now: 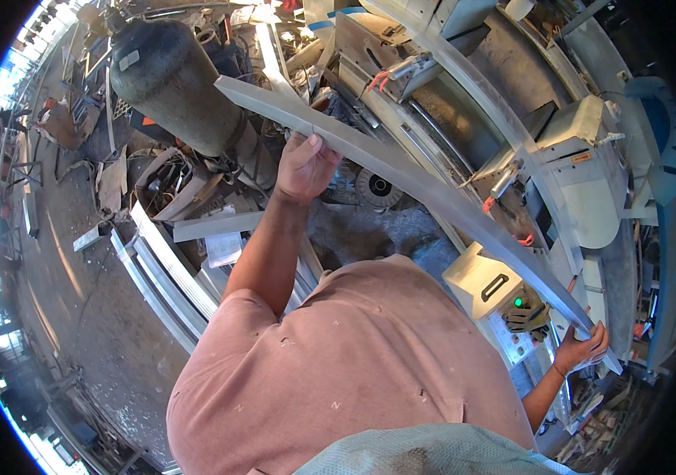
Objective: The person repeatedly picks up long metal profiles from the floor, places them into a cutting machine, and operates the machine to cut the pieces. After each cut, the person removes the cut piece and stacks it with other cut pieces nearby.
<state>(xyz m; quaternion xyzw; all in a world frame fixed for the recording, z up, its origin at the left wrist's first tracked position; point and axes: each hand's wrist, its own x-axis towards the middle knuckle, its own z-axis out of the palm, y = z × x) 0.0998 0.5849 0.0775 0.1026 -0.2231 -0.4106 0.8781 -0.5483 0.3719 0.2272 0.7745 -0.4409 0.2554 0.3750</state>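
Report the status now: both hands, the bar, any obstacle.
Left hand and right hand each grip the long grey metal bar. Bar held above cluttered bench. Dark gas cylinder near its far end.

Gas cylinder: we've got a big dark one leaning at upper left, pretty scuffed up.
Offcuts: a stack of long pale metal profiles lying on the floor by our left side.
Grinding disc: a round one sitting in the clutter in the middle.
Machine: a cream-coloured saw unit on the right, plus a small box with a green light just below it.
Glove: a dark work glove resting beside that box.
Floor: dusty concrete.
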